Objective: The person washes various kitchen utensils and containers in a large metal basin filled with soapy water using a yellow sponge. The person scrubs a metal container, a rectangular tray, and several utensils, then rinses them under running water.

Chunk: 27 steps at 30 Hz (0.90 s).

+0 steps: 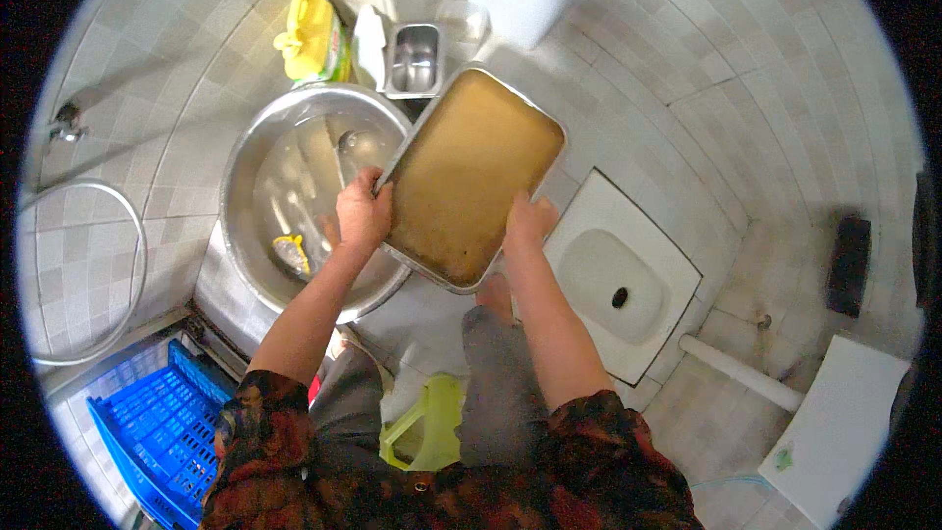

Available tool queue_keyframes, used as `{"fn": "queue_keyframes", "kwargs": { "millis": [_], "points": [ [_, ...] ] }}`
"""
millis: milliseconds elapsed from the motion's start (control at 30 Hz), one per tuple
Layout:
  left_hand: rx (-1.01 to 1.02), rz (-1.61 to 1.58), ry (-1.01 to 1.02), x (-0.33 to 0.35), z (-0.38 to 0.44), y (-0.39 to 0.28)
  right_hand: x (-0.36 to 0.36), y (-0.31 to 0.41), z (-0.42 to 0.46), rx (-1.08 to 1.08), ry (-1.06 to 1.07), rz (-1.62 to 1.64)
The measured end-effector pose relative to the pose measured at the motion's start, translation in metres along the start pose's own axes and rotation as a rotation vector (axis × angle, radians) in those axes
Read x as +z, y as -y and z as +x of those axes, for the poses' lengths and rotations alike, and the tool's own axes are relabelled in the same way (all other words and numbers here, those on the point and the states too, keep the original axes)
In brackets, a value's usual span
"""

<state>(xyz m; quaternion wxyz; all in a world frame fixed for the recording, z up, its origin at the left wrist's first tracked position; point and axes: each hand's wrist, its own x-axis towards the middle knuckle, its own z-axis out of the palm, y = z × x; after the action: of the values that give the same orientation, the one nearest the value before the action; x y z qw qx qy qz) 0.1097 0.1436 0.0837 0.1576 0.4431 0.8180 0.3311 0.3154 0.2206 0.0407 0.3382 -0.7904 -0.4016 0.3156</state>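
Note:
A rectangular metal tray (pixel 475 162), holding brownish liquid, is gripped between my two hands. My left hand (pixel 366 210) holds its left edge, over the rim of a large round metal basin (pixel 229 195). My right hand (pixel 530 222) grips the right edge near the lower corner. In the basin's cloudy water lie a ladle (pixel 359 145), several long utensils and a yellow-rimmed item (pixel 292 253), too unclear to name. The tray hangs tilted sideways in the view, partly above the basin and partly above the tiled floor. My fingers' undersides are hidden.
Beyond the basin stand a yellow plastic jug (pixel 313 33), a white bottle (pixel 369 44), a small metal container (pixel 415 62) and a white bin (pixel 515 4). A squat toilet (pixel 614 287) is at right. A blue plastic crate (pixel 158 427) and a green plastic stool (pixel 441 412) are lower down.

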Motion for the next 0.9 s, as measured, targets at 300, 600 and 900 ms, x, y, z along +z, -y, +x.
{"fn": "queue_keyframes", "kwargs": {
  "millis": [300,600,900],
  "points": [
    [0.160,0.030,0.324,0.103,-0.001,-0.065,-0.061,-0.107,0.055,0.333,-0.103,0.436],
    [0.373,0.058,0.552,0.181,-0.026,-0.136,-0.116,-0.162,0.060,0.710,-0.225,0.859],
    [0.583,-0.099,0.727,0.208,-0.067,-0.201,-0.119,-0.205,0.053,0.385,0.022,0.897]
  ]
}}
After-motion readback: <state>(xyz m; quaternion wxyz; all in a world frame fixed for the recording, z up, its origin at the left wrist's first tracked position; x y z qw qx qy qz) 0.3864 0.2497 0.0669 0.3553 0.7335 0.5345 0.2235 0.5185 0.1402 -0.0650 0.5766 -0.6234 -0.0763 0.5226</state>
